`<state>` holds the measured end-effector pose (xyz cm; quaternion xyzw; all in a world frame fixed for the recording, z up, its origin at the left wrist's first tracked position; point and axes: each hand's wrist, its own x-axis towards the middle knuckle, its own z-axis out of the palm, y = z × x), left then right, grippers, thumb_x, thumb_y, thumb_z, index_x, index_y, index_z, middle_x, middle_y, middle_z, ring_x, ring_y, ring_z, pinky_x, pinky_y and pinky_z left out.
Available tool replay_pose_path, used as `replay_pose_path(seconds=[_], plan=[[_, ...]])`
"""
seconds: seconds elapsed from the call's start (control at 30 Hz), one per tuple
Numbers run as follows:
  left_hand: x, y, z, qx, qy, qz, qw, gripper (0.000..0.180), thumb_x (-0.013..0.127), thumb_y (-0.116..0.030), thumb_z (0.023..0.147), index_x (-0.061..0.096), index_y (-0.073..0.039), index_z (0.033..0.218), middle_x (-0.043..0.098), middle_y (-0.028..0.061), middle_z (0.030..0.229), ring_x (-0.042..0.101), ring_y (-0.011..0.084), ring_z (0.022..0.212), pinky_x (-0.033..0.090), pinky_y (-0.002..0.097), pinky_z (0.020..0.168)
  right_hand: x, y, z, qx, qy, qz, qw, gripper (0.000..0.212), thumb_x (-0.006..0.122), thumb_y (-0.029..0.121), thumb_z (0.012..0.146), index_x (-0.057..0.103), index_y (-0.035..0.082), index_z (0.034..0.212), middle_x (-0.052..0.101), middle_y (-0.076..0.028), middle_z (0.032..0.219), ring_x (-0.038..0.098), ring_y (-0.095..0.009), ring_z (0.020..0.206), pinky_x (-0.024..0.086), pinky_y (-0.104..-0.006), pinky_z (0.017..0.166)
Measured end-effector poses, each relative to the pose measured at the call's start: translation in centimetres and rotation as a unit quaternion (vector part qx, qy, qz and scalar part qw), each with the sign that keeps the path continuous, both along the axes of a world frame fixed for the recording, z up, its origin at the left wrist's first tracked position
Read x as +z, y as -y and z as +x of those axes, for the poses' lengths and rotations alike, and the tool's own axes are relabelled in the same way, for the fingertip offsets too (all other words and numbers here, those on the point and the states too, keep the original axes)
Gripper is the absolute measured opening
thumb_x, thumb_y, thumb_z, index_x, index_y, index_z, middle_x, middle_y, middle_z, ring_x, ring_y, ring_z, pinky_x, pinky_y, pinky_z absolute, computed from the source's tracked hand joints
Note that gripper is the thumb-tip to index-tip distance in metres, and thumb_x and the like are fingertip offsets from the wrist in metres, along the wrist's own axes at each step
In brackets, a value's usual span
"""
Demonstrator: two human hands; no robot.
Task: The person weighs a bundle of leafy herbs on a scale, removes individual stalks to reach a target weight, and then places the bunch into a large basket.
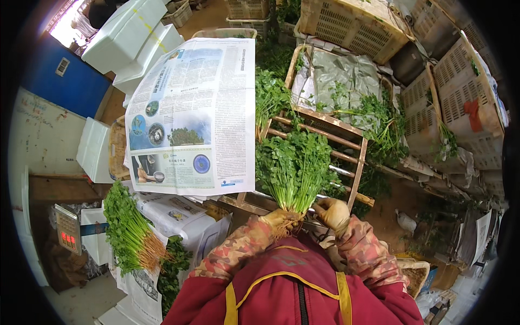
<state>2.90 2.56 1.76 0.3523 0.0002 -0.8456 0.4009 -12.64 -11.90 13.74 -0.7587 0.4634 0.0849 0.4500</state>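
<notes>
A bunch of leafy greens (297, 170), which looks like coriander or thin celery, points away from me, its pale stems and roots close to my chest. My left hand (283, 220), in a yellowish work glove, is closed round the stems just above the roots. Right beside the root end is my gloved right hand (333, 215), its fingers curled together; what they pinch, if anything, is hidden. Beneath the leaves stands a wooden slatted rack (355, 179). To the left, a second bunch of greens (130, 230) with brownish roots lies on newspaper.
Large newspaper sheets (189, 119) spread left of the rack. A scale with a red lit display (68, 230) stands at far left, white foam boxes (130, 38) behind. Beyond the rack is a lined crate (346, 70) with loose greens; stacked plastic crates (466, 97) line the right.
</notes>
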Motion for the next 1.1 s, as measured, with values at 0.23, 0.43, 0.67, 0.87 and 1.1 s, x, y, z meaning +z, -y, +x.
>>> replay_pose_path(seconds=[0.23, 0.43, 0.67, 0.87, 1.1], plan=[[2.8, 1.0, 0.4, 0.009, -0.091, 0.041, 0.995, 0.023, 0.063, -0.022, 0.088, 0.060, -0.003, 0.102, 0.054, -0.0017, 0.070, 0.047, 0.0033, 0.051, 0.040, 0.0192, 0.043, -0.6, -0.3, 0.9, -0.077, -0.003, 0.141, 0.987, 0.031, 0.066, 0.032, 0.083, 0.068, 0.002, 0.085, 0.066, -0.007, 0.073, 0.059, -0.015, 0.066, 0.047, -0.0289, 0.063], [4.9, 1.3, 0.8, -0.009, -0.029, 0.062, 0.998, 0.027, 0.062, -0.027, 0.090, 0.060, -0.003, 0.102, 0.051, -0.0031, 0.069, 0.041, 0.0023, 0.049, 0.036, 0.0191, 0.042, -1.7, 0.6, 0.3, -0.072, 0.074, 0.108, 0.989, 0.035, 0.074, 0.033, 0.076, 0.066, -0.001, 0.083, 0.065, -0.009, 0.072, 0.061, -0.016, 0.064, 0.048, -0.0289, 0.057], [5.3, 1.9, 0.2, 0.030, 0.035, 0.067, 0.997, 0.020, 0.063, -0.023, 0.089, 0.059, -0.004, 0.094, 0.047, -0.0041, 0.069, 0.036, 0.0022, 0.049, 0.029, 0.0176, 0.041, -2.4, 0.7, 1.0, -0.010, -0.016, 0.073, 0.997, 0.035, 0.074, 0.030, 0.073, 0.065, -0.002, 0.085, 0.067, -0.013, 0.073, 0.064, -0.021, 0.063, 0.051, -0.0327, 0.059], [1.6, 0.6, 0.8, 0.030, -0.040, 0.011, 0.999, 0.017, 0.056, -0.021, 0.093, 0.050, -0.008, 0.085, 0.041, -0.0056, 0.066, 0.031, 0.0028, 0.047, 0.023, 0.0182, 0.038, 1.0, 8.8, -1.8, -0.006, 0.031, -0.236, 0.971, 0.024, 0.065, 0.027, 0.084, 0.067, 0.004, 0.089, 0.066, -0.011, 0.073, 0.062, -0.021, 0.061, 0.049, -0.0348, 0.056], [2.9, 0.8, 0.8, 0.046, -0.023, 0.027, 0.998, 0.014, 0.052, -0.019, 0.094, 0.047, -0.011, 0.084, 0.038, -0.0059, 0.066, 0.030, 0.0023, 0.047, 0.021, 0.0182, 0.037, 7.6, 27.9, -7.0, -0.281, 0.192, -0.262, 0.903, 0.023, 0.057, 0.026, 0.091, 0.067, 0.005, 0.095, 0.064, -0.005, 0.069, 0.057, -0.011, 0.054, 0.045, -0.0248, 0.049]])
